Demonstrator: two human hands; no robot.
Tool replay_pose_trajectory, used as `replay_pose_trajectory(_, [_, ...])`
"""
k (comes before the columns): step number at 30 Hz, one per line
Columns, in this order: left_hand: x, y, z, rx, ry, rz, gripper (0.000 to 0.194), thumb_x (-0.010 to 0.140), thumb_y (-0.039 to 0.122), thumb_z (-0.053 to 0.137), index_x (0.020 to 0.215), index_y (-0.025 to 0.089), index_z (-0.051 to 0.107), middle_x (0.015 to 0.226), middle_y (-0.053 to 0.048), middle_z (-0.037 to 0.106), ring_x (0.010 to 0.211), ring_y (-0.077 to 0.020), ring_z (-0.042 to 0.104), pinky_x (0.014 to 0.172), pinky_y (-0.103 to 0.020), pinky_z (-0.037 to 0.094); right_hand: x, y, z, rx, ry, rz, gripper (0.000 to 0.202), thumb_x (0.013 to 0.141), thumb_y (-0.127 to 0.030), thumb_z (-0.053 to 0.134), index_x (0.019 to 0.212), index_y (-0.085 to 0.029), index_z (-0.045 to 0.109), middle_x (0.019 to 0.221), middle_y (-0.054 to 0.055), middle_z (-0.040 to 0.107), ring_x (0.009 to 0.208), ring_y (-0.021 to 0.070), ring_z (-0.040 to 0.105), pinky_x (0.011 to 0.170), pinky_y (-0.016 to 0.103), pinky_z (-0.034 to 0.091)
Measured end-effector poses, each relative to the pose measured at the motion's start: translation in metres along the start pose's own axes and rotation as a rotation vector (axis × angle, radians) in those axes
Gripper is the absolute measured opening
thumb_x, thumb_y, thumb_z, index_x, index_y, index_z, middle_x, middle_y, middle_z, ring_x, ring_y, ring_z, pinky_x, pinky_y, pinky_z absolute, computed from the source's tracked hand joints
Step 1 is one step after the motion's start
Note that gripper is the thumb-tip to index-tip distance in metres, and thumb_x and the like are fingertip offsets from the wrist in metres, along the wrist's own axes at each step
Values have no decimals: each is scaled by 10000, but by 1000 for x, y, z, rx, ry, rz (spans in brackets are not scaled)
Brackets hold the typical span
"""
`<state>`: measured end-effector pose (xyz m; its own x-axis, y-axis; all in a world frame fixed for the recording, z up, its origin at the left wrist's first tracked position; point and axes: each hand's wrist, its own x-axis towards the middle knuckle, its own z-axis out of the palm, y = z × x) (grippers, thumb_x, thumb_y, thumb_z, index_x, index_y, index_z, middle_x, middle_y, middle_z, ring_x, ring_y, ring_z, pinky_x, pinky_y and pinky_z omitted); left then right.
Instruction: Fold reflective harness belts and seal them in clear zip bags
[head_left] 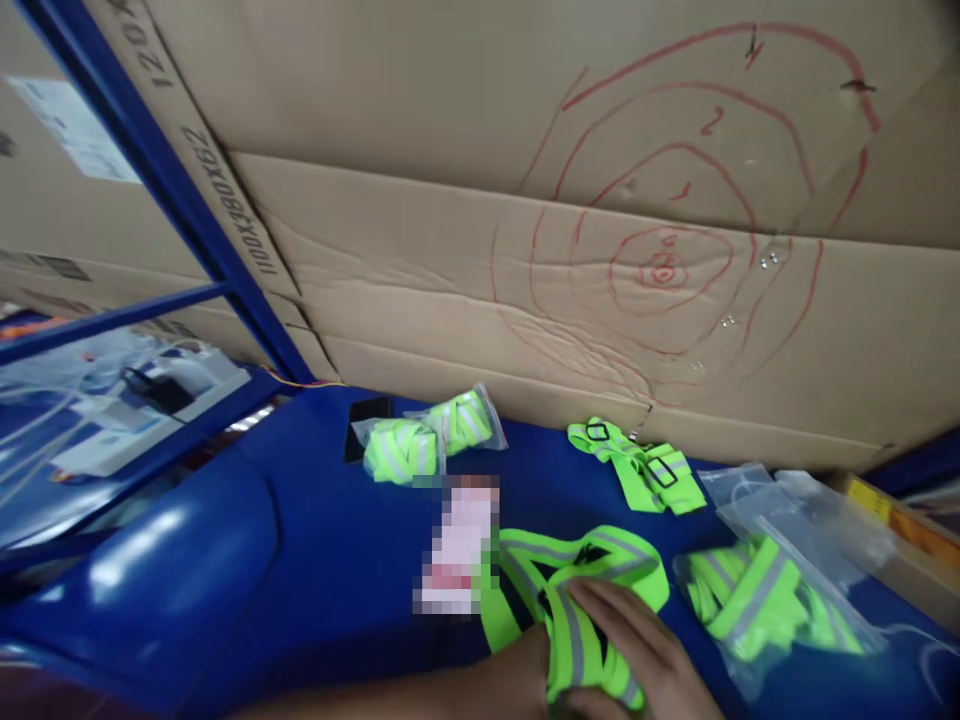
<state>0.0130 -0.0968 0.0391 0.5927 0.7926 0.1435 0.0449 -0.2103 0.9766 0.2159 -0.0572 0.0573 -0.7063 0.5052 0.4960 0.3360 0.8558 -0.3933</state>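
A neon green reflective strap (pixel 575 640) with grey stripes is bunched and looped at the bottom centre. My right hand (pixel 641 645) comes in from the lower right, its fingers wrapped over the strap. From the lower left my left hand (pixel 525 662) reaches the same strap; its fingers are hidden behind the band. Another green strap with black buckles (pixel 637 465) lies just beyond, near the cardboard. On the right is a clear bag of green straps (pixel 757 600). Two smaller bagged straps (pixel 403 450) (pixel 463 420) lie at the back left.
The blue surface (pixel 322 560) carries a dark phone (pixel 360 425) and a blurred pinkish item (pixel 461 545). Behind stands a cardboard sheet (pixel 420 250) with red rings. A blue metal frame (pixel 180 220) and a power strip (pixel 150 420) are at left, a box (pixel 900 540) at right.
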Motion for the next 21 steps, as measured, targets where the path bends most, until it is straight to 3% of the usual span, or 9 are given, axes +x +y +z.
replay_pose_trajectory(3, [-1, -8, 9, -423, 135, -130, 574, 653, 482, 906, 1131, 208, 744, 986, -87, 747, 929, -278, 743, 888, -415, 607, 20, -16, -16, 16, 27, 99, 577, 862, -291, 721, 1432, -283, 634, 1338, 64, 721, 1184, 306, 731, 967, 413, 658])
replay_pose_trajectory(5, [2, 5, 4, -584, 215, -215, 576, 610, 438, 960, 1079, 182, 745, 954, -78, 757, 886, -248, 756, 881, -375, 610, 38, -24, -30, 21, 85, 112, 508, 899, -285, 690, 1406, -272, 651, 1319, 76, 729, 1197, 303, 721, 992, 440, 646])
replay_pose_trajectory(7, [9, 30, -10, -640, 59, -218, 490, 744, 468, 886, 1096, 156, 747, 982, -115, 777, 914, -251, 766, 909, -391, 613, 57, -28, -50, 46, 104, 162, 390, 930, -321, 698, 1318, -274, 704, 1246, 72, 761, 1103, 288, 755, 956, 425, 651])
replay_pose_trajectory(10, [22, 74, -40, -401, -167, -141, 341, 940, 443, 705, 1028, 124, 787, 1071, -156, 795, 1003, -228, 761, 931, -320, 598, 84, -34, -87, 135, 108, 333, 184, 921, -449, 735, 937, -273, 784, 765, 0, 768, 642, 204, 727, 620, 315, 623])
replay_pose_trajectory(12, [28, 99, -55, -214, -201, -86, 338, 1008, 383, 612, 1144, 123, 779, 1166, -141, 786, 1075, -207, 747, 965, -280, 576, 97, -39, -111, 271, 72, 449, 303, 913, -525, 730, 790, -249, 751, 642, -10, 707, 547, 172, 666, 513, 278, 553])
replay_pose_trajectory(14, [30, 114, -61, -127, -262, -46, 383, 1044, 345, 538, 1286, 114, 724, 1291, -122, 746, 1218, -207, 696, 1055, -278, 536, 105, -44, -128, 536, -75, 563, 368, 910, -568, 718, 758, -233, 738, 638, 4, 715, 516, 170, 659, 489, 278, 546])
replay_pose_trajectory(17, [30, 116, -54, -154, -331, -25, 399, 1053, 268, 479, 1353, 93, 674, 1373, -110, 703, 1317, -201, 639, 1176, -296, 456, 105, -41, -132, 912, -294, 736, 445, 869, -627, 733, 730, -204, 723, 644, 51, 732, 493, 203, 675, 476, 315, 570])
replay_pose_trajectory(19, [28, 103, -44, -228, -363, -49, 386, 1044, 238, 482, 1348, 98, 674, 1377, -112, 699, 1327, -207, 632, 1194, -318, 444, 99, -30, -119, 991, -259, 825, 442, 806, -635, 789, 796, -196, 739, 700, 59, 751, 528, 202, 690, 478, 301, 567])
replay_pose_trajectory(21, [26, 80, -33, -403, -372, -105, 389, 1041, 279, 517, 1362, 112, 658, 1367, -128, 703, 1312, -234, 645, 1149, -367, 495, 89, -12, -100, 940, -144, 849, 414, 796, -586, 824, 987, -226, 754, 828, 36, 777, 624, 173, 710, 532, 257, 568])
